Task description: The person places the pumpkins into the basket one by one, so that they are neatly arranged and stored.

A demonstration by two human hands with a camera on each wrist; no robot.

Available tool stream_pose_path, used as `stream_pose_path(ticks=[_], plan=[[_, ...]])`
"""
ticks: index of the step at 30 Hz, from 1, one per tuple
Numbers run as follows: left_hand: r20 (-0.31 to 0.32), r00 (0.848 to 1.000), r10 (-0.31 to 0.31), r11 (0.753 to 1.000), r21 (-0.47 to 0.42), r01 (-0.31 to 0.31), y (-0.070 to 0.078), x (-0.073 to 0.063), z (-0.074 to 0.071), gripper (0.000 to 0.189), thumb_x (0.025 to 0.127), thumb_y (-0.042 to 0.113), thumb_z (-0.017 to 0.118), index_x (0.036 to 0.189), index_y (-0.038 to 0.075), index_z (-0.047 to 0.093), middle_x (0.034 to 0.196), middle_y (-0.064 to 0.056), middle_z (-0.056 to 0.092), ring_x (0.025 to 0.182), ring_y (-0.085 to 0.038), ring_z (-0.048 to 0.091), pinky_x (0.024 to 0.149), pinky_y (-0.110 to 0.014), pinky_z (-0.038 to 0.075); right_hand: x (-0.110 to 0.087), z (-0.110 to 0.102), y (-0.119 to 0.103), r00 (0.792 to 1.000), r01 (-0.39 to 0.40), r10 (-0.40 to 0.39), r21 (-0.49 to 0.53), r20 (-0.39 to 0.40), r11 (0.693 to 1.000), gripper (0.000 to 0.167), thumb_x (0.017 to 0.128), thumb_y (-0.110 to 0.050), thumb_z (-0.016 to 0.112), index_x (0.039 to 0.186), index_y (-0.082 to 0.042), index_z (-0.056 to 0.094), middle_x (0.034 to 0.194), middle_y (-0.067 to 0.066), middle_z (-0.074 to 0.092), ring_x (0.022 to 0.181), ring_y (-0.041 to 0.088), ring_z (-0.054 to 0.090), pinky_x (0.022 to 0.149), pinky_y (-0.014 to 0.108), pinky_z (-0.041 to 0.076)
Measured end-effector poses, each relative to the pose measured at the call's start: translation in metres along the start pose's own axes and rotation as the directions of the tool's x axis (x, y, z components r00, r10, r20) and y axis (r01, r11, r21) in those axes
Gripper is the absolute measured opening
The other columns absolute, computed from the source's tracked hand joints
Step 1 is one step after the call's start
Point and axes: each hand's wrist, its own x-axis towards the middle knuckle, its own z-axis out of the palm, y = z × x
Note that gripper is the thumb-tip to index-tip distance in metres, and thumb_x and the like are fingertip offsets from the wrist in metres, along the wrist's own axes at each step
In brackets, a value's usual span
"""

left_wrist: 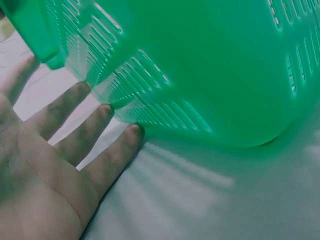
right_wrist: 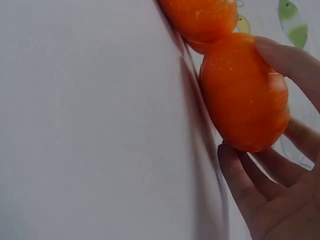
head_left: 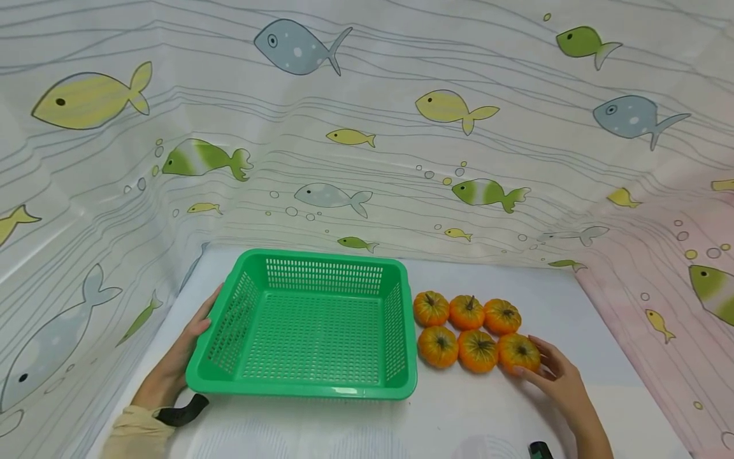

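A green plastic basket (head_left: 301, 390) with slotted walls and nothing inside stands on the white table. At its left side is my left hand (head_left: 174, 354); in the left wrist view its fairly straight, spread fingers (left_wrist: 92, 127) touch the lower basket wall (left_wrist: 225, 75). To the right of the basket, small orange pumpkins (head_left: 478, 350) lie in two rows of three. My right hand (head_left: 564, 382) holds the front-right pumpkin (head_left: 518, 352) between thumb and fingers. In the right wrist view the thumb lies on one side of this pumpkin (right_wrist: 245, 95), fingertips at the other.
A white curtain (head_left: 390, 191) printed with fish surrounds the table (head_left: 459, 408) at the back and sides. Black bands show at the left wrist strap (head_left: 183, 411) and near the right wrist, where a dark object (head_left: 539, 450) shows at the bottom edge.
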Motion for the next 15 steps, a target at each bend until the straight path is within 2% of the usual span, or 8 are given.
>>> stream_pose_path(ticks=[3, 5, 12, 15], plan=[[-0.005, 1.000, 0.008, 1.000, 0.028, -0.008, 0.001, 0.001, 0.001, 0.066, 0.108, 0.032, 0.026, 0.168, 0.029, -0.003, 0.174, -0.011, -0.012, 0.156, -0.010, 0.017, 0.110, -0.015, 0.037, -0.002, -0.003, -0.004, 0.999, 0.041, -0.040, 0.030, -0.021, 0.999, 0.075, 0.091, -0.026, 0.082, 0.155, -0.009, 0.046, 0.133, -0.035, 0.044, 0.110, -0.025, 0.045, 0.087, -0.002, 0.041], [-0.004, 1.000, 0.012, 0.999, 0.034, -0.011, 0.001, 0.002, 0.000, 0.066, 0.108, 0.032, 0.026, 0.168, 0.029, -0.003, 0.174, -0.011, -0.012, 0.157, -0.011, 0.014, 0.110, -0.015, 0.036, -0.003, -0.005, -0.009, 0.997, 0.071, -0.069, 0.051, -0.034, 0.996, 0.074, 0.091, -0.021, 0.082, 0.154, -0.008, 0.046, 0.132, -0.037, 0.044, 0.112, -0.024, 0.046, 0.088, -0.001, 0.042], [0.002, 1.000, -0.008, 1.000, -0.030, 0.008, -0.001, -0.004, -0.002, 0.069, 0.108, 0.038, 0.032, 0.168, 0.031, -0.002, 0.173, -0.008, 0.004, 0.144, -0.002, 0.039, 0.106, -0.027, 0.048, -0.002, -0.005, -0.035, 0.991, 0.129, -0.126, 0.070, -0.038, 0.989, 0.072, 0.092, -0.017, 0.080, 0.154, -0.008, 0.047, 0.137, -0.033, 0.047, 0.117, -0.020, 0.047, 0.090, 0.001, 0.045], [0.008, 1.000, -0.004, 0.999, -0.035, 0.004, -0.003, -0.005, -0.003, 0.069, 0.108, 0.038, 0.032, 0.168, 0.031, -0.002, 0.172, -0.006, 0.006, 0.143, -0.001, 0.041, 0.106, -0.028, 0.048, 0.000, -0.001, -0.047, 0.989, 0.146, -0.144, 0.066, -0.026, 0.987, 0.072, 0.091, -0.018, 0.081, 0.153, -0.009, 0.047, 0.138, -0.030, 0.048, 0.118, -0.019, 0.048, 0.090, 0.002, 0.046]])
